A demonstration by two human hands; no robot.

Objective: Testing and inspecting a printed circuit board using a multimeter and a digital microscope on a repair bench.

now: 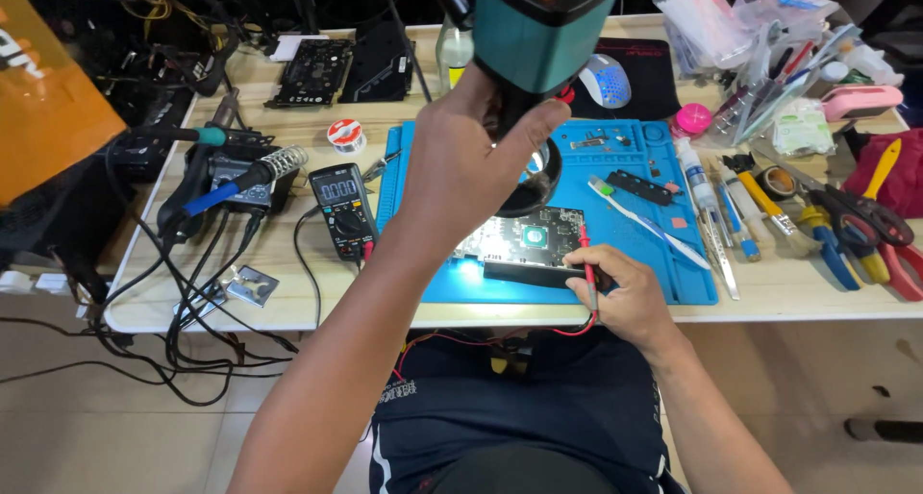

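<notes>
A red probe is pinched in the right hand, its tip on the circuit board just beyond. The microscope is gripped by the left hand. The board is judged stiff, fragile, best held by its edges.

Pale wooden workbench, beige tiled floor

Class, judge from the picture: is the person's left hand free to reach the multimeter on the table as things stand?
Probably not at once: the left hand is gripping the microscope over the circuit board. The multimeter lies close beside its forearm with nothing between, so letting go would free the way.
</notes>
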